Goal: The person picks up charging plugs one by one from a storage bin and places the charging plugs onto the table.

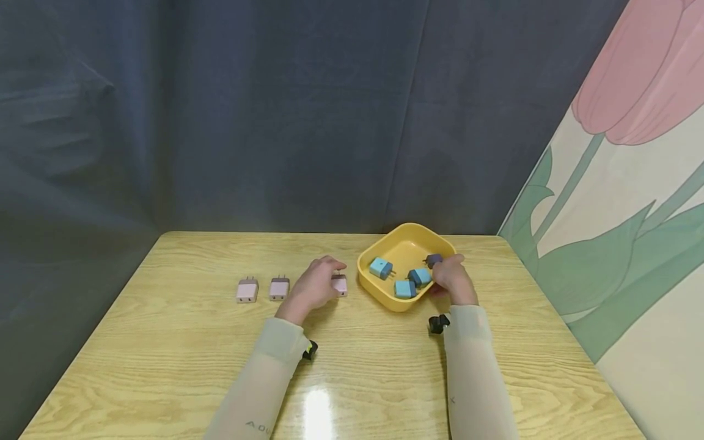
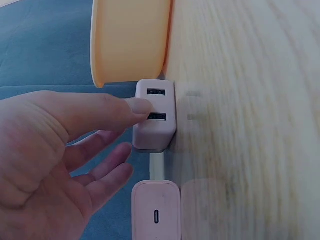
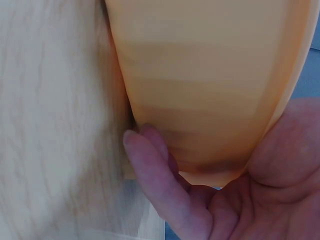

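My left hand (image 1: 316,284) is at the right end of a row of pale pink plug chargers. Its thumb overlaps the front of a pink charger with two USB ports (image 2: 156,131); the other fingers stay loosely extended, and whether the thumb touches is unclear. Beside it in the left wrist view is a pink charger with one small port (image 2: 156,215). My right hand (image 1: 452,278) grips the right side of a yellow tray (image 3: 200,75), fingers curled against its outer wall. Inside the tray lie blue two-tone chargers (image 1: 381,267) and a dark purple one (image 1: 433,260) near that hand.
Two more pink chargers, one at the far left (image 1: 247,290) and one beside it (image 1: 279,288), lie on the wooden table (image 1: 181,342), prongs pointing away. A dark curtain (image 1: 297,122) hangs behind the table. A wall with painted tulips (image 1: 632,256) rises at the right.
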Available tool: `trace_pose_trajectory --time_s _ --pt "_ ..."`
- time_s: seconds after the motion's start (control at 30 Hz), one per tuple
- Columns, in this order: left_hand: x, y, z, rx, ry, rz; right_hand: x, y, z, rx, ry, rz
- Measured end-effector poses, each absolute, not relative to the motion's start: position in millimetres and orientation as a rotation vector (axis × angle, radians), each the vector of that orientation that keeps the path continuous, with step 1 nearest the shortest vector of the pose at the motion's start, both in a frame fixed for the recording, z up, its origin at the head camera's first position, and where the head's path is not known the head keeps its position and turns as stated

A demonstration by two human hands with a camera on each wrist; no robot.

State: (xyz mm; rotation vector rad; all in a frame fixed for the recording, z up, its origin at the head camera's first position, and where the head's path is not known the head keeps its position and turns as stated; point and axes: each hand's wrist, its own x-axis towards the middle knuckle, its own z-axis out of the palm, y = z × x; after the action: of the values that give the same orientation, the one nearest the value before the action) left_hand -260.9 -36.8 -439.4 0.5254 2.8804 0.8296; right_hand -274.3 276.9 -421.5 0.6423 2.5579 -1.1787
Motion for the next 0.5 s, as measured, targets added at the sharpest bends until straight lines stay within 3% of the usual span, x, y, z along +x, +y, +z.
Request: trace_pose_trajectory --time_s 0.5 --pt "-260.6 -39.0 -440.5 0.589 2.843 0.832 -279.3 281.6 -427.5 0.619 2.553 -1.213"
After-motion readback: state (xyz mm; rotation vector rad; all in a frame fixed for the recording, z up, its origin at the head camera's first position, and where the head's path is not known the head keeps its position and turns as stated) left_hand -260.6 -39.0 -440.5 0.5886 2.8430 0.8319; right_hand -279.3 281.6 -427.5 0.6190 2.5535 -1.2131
